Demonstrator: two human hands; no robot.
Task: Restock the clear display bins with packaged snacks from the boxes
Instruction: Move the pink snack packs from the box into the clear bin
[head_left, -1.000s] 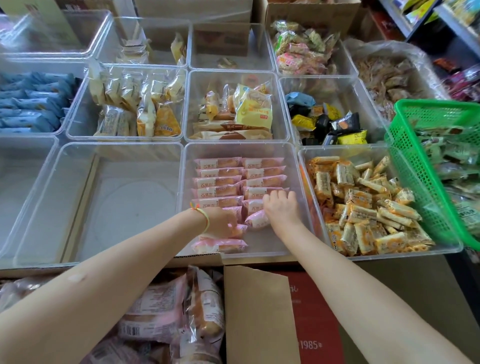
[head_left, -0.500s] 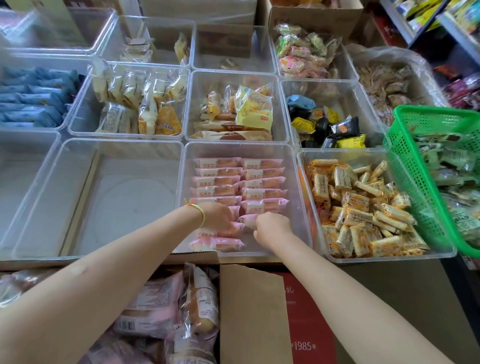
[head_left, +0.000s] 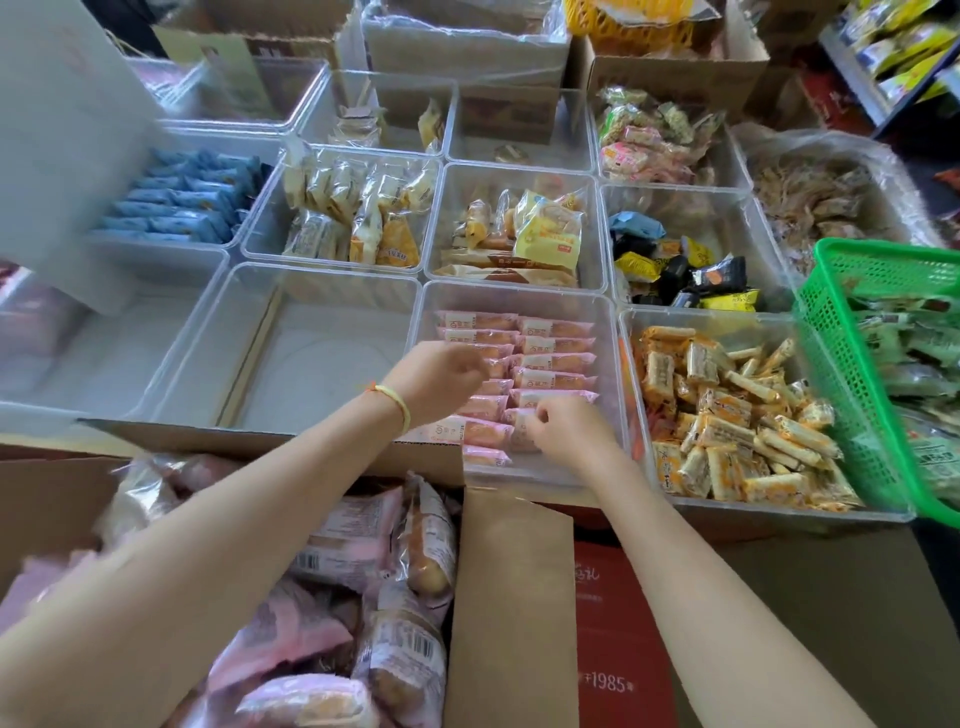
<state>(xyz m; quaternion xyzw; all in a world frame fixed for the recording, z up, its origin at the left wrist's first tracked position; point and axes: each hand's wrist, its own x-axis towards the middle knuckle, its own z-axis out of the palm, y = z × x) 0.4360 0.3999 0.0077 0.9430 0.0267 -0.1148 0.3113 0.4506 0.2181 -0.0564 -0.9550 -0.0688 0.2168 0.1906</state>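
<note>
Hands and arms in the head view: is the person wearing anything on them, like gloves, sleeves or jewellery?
No gloves and no sleeves show: both forearms are bare right up to the picture's edge. The left hand has a thin yellow-green band round its wrist, with a small orange bit at one side. The right hand and its wrist carry nothing that shows. No rings or watch can be made out.

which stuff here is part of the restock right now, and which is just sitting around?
In the job:
left hand
right hand
pink snack packs
clear bin holding them
open box of pink packs

Lying about:
green basket
blue packs
orange wafer packs
empty bin
</note>
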